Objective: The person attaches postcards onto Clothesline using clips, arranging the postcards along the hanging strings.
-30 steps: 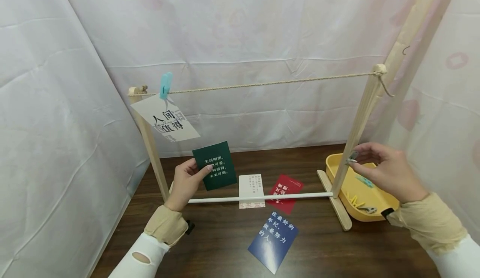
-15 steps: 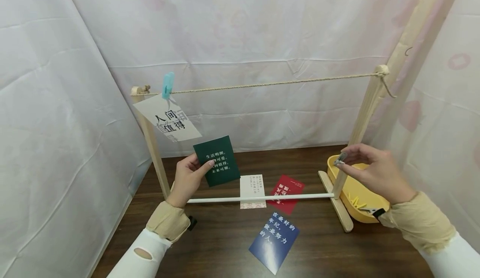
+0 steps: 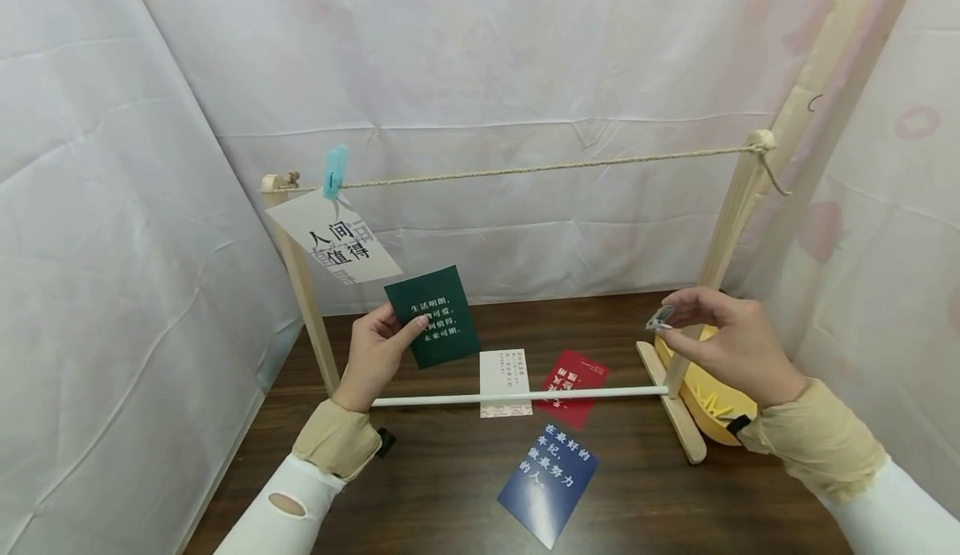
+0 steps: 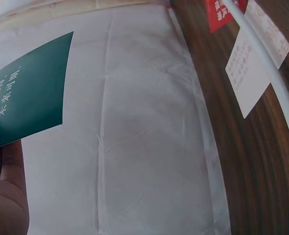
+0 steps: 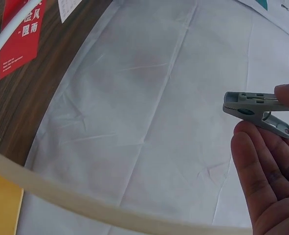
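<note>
My left hand (image 3: 378,353) pinches a dark green card (image 3: 438,309) with white lettering by its left edge, thumb in front. The card is held up below the twine (image 3: 517,170). In my right hand (image 3: 738,342) a grey clothespin (image 5: 254,107) is pinched between thumb and fingers, its jaws pointing left; the hand overlaps the right post. A white card (image 3: 337,238) hangs tilted from the twine's left end under a light blue clothespin (image 3: 335,173).
On the brown table (image 3: 420,488) lie a cream card (image 3: 504,367), a red card (image 3: 577,372) and a blue card (image 3: 547,484). A white rod (image 3: 442,399) joins the wooden posts low down. Right of the frame sits a yellow tray (image 3: 723,430) holding yellow clothespins (image 3: 711,403).
My right hand has moved left from over the yellow tray, carrying the grey clothespin. My left hand has raised the green card slightly.
</note>
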Demonstrator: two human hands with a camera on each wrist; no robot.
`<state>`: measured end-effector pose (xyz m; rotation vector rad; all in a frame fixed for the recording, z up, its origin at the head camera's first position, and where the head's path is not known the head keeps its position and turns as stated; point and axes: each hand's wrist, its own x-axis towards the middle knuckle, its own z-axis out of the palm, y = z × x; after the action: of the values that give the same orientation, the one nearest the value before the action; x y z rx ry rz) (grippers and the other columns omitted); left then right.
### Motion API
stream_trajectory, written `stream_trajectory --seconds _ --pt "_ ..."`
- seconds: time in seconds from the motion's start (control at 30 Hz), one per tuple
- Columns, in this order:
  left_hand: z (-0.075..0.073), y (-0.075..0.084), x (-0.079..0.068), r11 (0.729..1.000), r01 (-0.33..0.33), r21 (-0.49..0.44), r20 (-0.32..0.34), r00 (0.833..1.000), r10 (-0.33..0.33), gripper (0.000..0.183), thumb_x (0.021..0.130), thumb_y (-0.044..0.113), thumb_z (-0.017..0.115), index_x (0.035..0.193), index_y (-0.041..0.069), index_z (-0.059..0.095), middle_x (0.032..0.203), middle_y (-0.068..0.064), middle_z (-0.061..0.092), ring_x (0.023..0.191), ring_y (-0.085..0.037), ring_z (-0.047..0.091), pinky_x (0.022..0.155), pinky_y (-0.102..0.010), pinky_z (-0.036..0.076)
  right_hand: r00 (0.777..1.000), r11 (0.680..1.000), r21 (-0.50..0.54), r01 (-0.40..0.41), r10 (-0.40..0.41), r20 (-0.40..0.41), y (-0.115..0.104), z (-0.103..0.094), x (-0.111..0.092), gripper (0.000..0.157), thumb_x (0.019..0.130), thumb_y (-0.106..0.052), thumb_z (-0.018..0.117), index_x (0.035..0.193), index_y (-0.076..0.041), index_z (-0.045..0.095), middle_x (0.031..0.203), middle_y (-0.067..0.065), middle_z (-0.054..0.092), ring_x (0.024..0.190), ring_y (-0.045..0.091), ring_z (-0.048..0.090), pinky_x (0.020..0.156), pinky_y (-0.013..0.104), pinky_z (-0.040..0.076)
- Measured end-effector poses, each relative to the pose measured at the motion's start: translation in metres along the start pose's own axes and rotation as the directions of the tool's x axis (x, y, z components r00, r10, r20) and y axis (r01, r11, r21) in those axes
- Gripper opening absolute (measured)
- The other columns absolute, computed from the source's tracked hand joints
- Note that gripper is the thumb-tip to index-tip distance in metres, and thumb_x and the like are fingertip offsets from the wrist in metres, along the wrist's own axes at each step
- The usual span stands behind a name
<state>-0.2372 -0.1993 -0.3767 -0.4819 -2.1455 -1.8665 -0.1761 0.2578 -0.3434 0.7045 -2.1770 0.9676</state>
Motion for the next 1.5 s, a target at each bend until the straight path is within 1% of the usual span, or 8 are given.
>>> stream_trajectory --seconds 0.2,0.47,0.73,0.97,1.07,1.2,1.3,1.5 --pt "0.002 0.002 0.002 1.000 -0.021 -0.005 -0.005 1.000 0.021 0.027 0.101 0.004 0.075 0.126 -0.007 0.074 0.116 -0.026 0.079 0.091 -0.009 0.080 0.080 -0.031 0.067 1.000 1.000 0.020 0.024 -0.024 -0.002 -0.004 0.005 0.004 0.045 0.066 0.023 0.089 0.103 0.000 0.076 0.085 0.011 0.079 0.082 -0.015 0.069 0.075 0.006 0.055" --pt "0.003 0.005 0.005 1.000 -0.023 -0.006 -0.013 1.000 0.023 0.029 0.101 0.005 0.076 0.128 -0.004 0.074 0.112 -0.010 0.083 0.093 -0.009 0.080 0.082 -0.031 0.067 0.999 0.999 0.021 0.034 -0.034 0.009 -0.008 0.009 0.008 0.045 0.065 0.020 0.093 0.102 0.000 0.075 0.087 0.009 0.080 0.082 -0.013 0.069 0.077 0.005 0.055" --pt "0.005 0.012 0.008 0.999 -0.036 -0.010 -0.013 0.999 0.036 0.030 0.102 0.005 0.075 0.130 -0.004 0.073 0.118 -0.017 0.081 0.096 -0.009 0.080 0.084 -0.031 0.067 0.997 0.998 0.018 0.061 -0.062 0.041 -0.012 0.011 0.014 0.047 0.065 0.019 0.093 0.103 -0.002 0.076 0.087 0.004 0.081 0.082 -0.007 0.070 0.081 0.007 0.056" --pt "0.007 0.020 0.010 0.999 -0.041 -0.016 -0.027 0.999 0.040 0.030 0.102 0.005 0.075 0.130 -0.004 0.073 0.118 -0.017 0.081 0.095 -0.008 0.080 0.084 -0.030 0.067 0.997 0.998 0.027 0.056 -0.057 0.057 -0.016 0.016 0.017 0.044 0.068 0.015 0.095 0.104 -0.003 0.076 0.089 0.002 0.081 0.080 -0.005 0.071 0.080 0.007 0.056" --pt "0.008 0.022 0.013 0.998 -0.055 -0.020 -0.026 0.998 0.054 0.030 0.102 0.005 0.075 0.131 -0.004 0.073 0.117 -0.013 0.082 0.096 -0.008 0.080 0.085 -0.030 0.067 0.997 0.999 0.019 0.051 -0.052 0.060 -0.017 0.017 0.019 0.043 0.070 0.013 0.095 0.104 -0.004 0.076 0.088 0.001 0.080 0.078 -0.003 0.071 0.080 0.006 0.054" --pt "0.009 0.025 0.017 0.997 -0.069 -0.032 -0.030 0.997 0.068 0.031 0.102 0.005 0.076 0.131 -0.004 0.073 0.113 -0.001 0.083 0.096 -0.008 0.080 0.085 -0.030 0.066 0.997 0.999 -0.004 0.054 -0.054 0.061 -0.019 0.019 0.021 0.042 0.070 0.012 0.095 0.104 -0.004 0.076 0.087 0.000 0.080 0.076 -0.002 0.069 0.081 0.006 0.055" --pt "0.010 0.028 0.019 0.996 -0.079 -0.048 -0.038 0.996 0.077 0.031 0.101 0.005 0.076 0.130 -0.005 0.073 0.110 0.007 0.083 0.096 -0.008 0.080 0.086 -0.029 0.066 0.996 0.998 0.002 0.058 -0.058 0.061 -0.020 0.020 0.023 0.041 0.070 0.013 0.095 0.103 -0.003 0.076 0.086 0.000 0.079 0.075 -0.001 0.069 0.080 0.008 0.056" --pt "0.011 0.032 0.024 0.992 -0.102 -0.077 -0.045 0.994 0.099 0.030 0.101 0.004 0.075 0.129 -0.007 0.072 0.108 0.011 0.083 0.097 -0.009 0.080 0.087 -0.030 0.066 0.996 0.997 0.025 0.070 -0.071 0.054 -0.022 0.023 0.027 0.040 0.071 0.013 0.094 0.103 -0.005 0.076 0.086 -0.001 0.080 0.075 -0.001 0.069 0.076 0.008 0.054"
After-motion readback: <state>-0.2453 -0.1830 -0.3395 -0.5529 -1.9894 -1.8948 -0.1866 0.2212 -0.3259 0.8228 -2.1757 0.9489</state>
